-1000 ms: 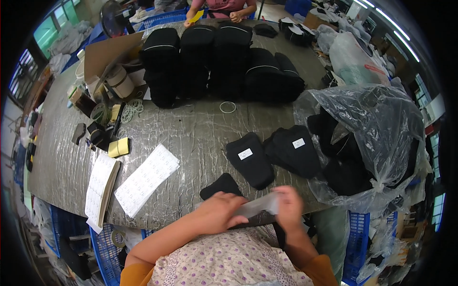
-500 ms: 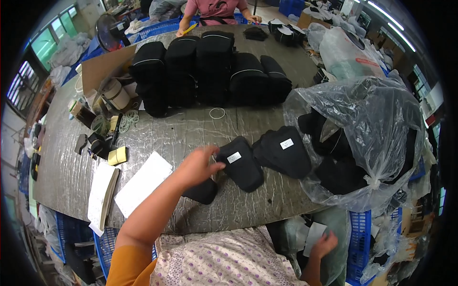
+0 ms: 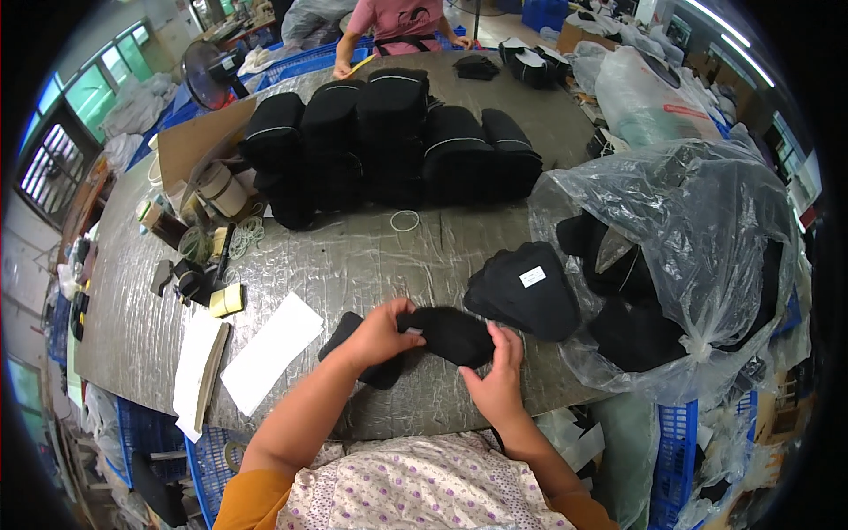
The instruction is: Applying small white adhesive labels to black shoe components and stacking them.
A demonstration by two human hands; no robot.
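A black fabric piece (image 3: 452, 336) is held between my two hands just above the near middle of the table. My left hand (image 3: 382, 336) pinches its left end, and the fingers of my right hand (image 3: 499, 374) curl round its right end. Partly under my left hand lies another dark fabric piece (image 3: 383, 374). To the right rests a pile of black cut pieces (image 3: 521, 300) with a small white label (image 3: 532, 277) on top.
Banded black stacks (image 3: 389, 146) line the far side. A clear plastic bag (image 3: 698, 203) holding black pieces stands at the right. On the left are a white sheet (image 3: 272, 353), a notepad (image 3: 200, 367) and a yellow pad (image 3: 227, 300). Across the table is a co-worker (image 3: 408, 22).
My right hand has come up from below the table edge, where it was at a pale card, to the black piece. The labelled piece by my left hand has been lifted and tilted nearer me.
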